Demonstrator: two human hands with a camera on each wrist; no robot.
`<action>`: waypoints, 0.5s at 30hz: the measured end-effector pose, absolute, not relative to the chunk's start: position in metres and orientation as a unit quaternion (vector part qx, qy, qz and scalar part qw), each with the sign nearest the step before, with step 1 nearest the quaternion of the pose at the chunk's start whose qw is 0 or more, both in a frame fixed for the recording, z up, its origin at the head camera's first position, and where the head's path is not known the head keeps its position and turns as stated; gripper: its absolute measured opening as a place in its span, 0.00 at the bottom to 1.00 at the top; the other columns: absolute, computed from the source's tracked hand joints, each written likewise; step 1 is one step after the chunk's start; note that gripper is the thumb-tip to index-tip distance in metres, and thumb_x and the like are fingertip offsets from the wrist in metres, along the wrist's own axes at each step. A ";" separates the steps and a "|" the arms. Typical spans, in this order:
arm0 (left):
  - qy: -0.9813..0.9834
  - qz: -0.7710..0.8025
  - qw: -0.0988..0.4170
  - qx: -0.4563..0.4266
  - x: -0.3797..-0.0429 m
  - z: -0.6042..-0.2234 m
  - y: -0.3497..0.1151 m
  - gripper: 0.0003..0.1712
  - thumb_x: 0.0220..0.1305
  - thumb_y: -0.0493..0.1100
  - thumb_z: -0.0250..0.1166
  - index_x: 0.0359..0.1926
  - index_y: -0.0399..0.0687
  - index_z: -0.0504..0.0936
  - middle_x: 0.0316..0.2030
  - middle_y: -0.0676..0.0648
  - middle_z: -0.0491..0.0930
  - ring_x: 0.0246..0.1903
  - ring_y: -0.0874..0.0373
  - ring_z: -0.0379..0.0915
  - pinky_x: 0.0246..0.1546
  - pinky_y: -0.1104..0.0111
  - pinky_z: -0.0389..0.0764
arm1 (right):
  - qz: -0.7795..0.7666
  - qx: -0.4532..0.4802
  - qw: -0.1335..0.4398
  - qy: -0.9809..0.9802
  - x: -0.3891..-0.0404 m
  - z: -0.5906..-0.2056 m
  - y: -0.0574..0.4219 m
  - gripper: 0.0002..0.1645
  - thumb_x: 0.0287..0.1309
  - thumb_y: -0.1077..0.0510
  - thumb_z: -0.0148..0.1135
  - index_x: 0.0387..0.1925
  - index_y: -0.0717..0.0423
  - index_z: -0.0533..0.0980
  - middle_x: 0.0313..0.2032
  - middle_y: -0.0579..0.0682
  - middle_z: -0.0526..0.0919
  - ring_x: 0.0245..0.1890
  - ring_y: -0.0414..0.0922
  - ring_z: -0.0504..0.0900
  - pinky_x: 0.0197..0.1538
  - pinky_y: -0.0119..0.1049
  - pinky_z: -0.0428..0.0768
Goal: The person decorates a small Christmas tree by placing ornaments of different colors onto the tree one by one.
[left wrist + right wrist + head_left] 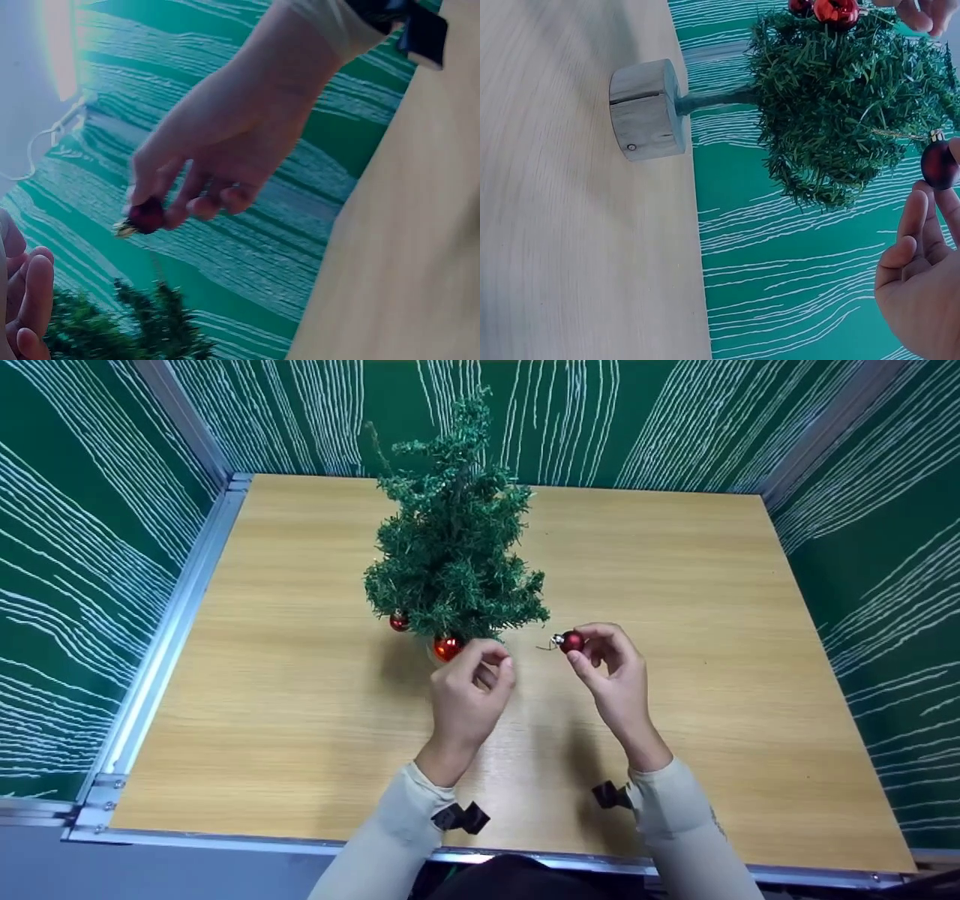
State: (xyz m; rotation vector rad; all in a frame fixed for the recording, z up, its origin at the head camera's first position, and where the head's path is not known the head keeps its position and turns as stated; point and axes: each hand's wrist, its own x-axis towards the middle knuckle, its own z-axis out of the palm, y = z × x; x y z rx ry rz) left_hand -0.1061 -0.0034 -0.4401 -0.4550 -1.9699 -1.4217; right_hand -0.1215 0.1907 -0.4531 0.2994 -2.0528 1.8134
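Thumb and fingertips of my right hand (619, 679) pinch a small dark red Christmas bauble (573, 641), just right of the tree's lower branches. Its silver cap and thin wire hook point left, toward the small artificial Christmas tree (457, 547). The same bauble (147, 215) shows in the left wrist view. My left hand (472, 686), fingers loosely bent and holding nothing visible, is in front of the tree. Beside its knuckles hangs a shiny red bauble (447, 647), partly overlapped by the hand in the head view. Another red bauble (399, 621) hangs farther left on a low branch.
The tree stands on a round wooden base (649, 111), mostly hidden from the head view. Under it lies a light wooden tabletop (712, 660) with a metal frame (161, 660) along the left edge. Green panels with white lines (562, 420) enclose the back and sides.
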 end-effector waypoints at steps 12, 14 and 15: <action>-0.809 -0.501 0.264 -0.156 -0.109 -0.455 0.015 0.04 0.59 0.42 0.65 0.35 0.47 0.82 0.26 0.53 0.85 0.17 0.68 0.77 0.21 0.72 0.80 | 0.639 0.118 0.187 -0.737 -0.108 -0.431 0.178 0.16 0.50 0.77 0.65 0.43 0.77 0.75 0.33 0.43 0.78 0.29 0.38 0.73 0.35 0.30 0.69; -0.816 -0.494 0.259 -0.152 -0.110 -0.456 0.015 0.06 0.59 0.43 0.66 0.36 0.47 0.82 0.26 0.53 0.86 0.17 0.68 0.77 0.22 0.73 0.79 | 0.639 0.124 0.189 -0.735 -0.105 -0.427 0.176 0.16 0.50 0.77 0.65 0.43 0.77 0.75 0.33 0.43 0.78 0.29 0.38 0.73 0.35 0.30 0.69; -0.818 -0.492 0.256 -0.152 -0.110 -0.456 0.015 0.06 0.59 0.44 0.67 0.36 0.47 0.82 0.26 0.54 0.86 0.17 0.68 0.77 0.22 0.74 0.79 | 0.639 0.123 0.188 -0.736 -0.105 -0.426 0.176 0.16 0.50 0.77 0.65 0.43 0.77 0.75 0.33 0.43 0.78 0.29 0.37 0.73 0.35 0.31 0.69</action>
